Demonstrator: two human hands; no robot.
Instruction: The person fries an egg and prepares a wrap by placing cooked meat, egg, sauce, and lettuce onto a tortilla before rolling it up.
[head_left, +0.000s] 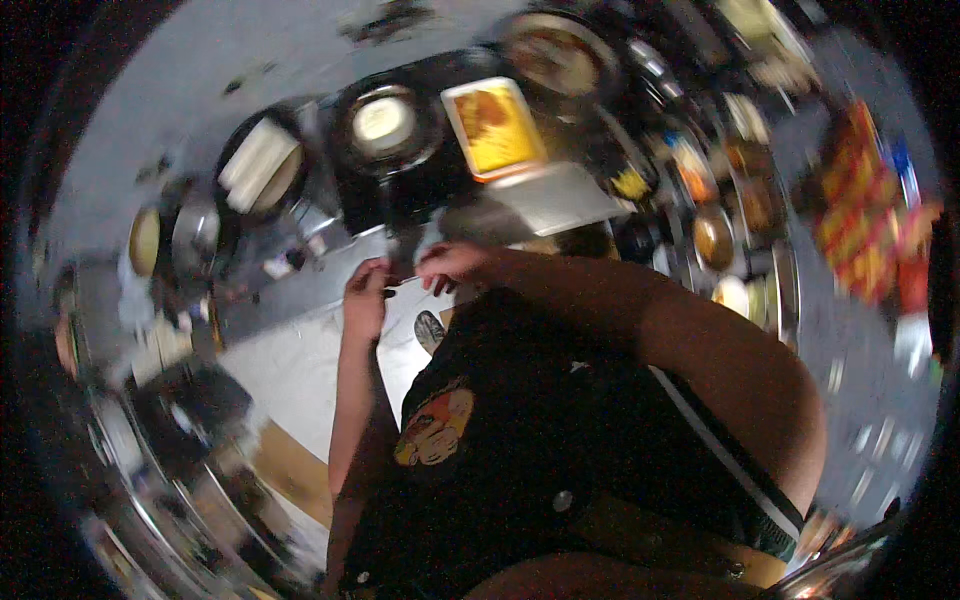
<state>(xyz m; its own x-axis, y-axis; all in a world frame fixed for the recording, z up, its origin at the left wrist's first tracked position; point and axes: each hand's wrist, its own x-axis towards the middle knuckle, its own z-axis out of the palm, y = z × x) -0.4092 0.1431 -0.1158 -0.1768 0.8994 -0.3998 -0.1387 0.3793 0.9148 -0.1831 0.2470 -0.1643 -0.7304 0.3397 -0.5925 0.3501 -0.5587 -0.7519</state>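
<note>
Motion blurs the picture. My left hand (368, 296) is raised before my black apron with its fingers curled; something thin and dark lies by the fingertips, but I cannot tell whether they grip it. Close on its right is my right hand (452, 266), its fingers bent, with the palm side hidden. Beyond both hands, a small pan (411, 150) with a pale round thing (383, 120) in it sits on a black cooktop (352, 196). To its right lies a white-rimmed rectangular tray (538, 159) of yellow and brown food. A dark oval thing (429, 332) rests on the white surface below my hands.
A round pan (289, 180) with a folded whitish cloth or paper (259, 165) is at the upper left. A large round pan (559, 56) stands at the upper right, above a metal sheet (574, 199). Several food containers line the right side, with a small bowl (712, 240) among them.
</note>
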